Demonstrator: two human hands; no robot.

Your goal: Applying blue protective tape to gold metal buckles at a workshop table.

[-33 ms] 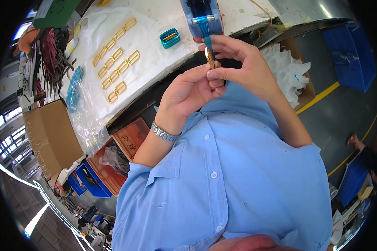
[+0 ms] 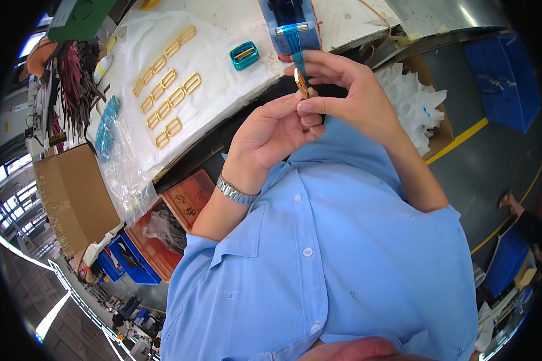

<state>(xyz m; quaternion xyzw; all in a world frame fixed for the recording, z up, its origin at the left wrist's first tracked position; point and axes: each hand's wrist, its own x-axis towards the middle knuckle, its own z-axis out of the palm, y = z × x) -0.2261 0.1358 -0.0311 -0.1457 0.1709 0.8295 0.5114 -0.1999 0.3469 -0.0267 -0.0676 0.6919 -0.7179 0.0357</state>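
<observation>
A gold metal buckle, seen nearly edge-on, is pinched at its lower end between the thumb and fingers of my left hand. My right hand closes on the same buckle from the other side, its thumb at the lower end and its fingers curled behind. A strip of blue tape runs from the blue tape dispenser down to the buckle, beside my right fingertips. On the table, a buckle wrapped in blue film lies left of the dispenser. Farther left, several gold buckles rest in slanted rows on white sheeting.
A blue film bundle and clear plastic lie at the table's left edge, beside a cardboard box. Red crates stand below. To the right are a carton of white wrapping and a blue bin.
</observation>
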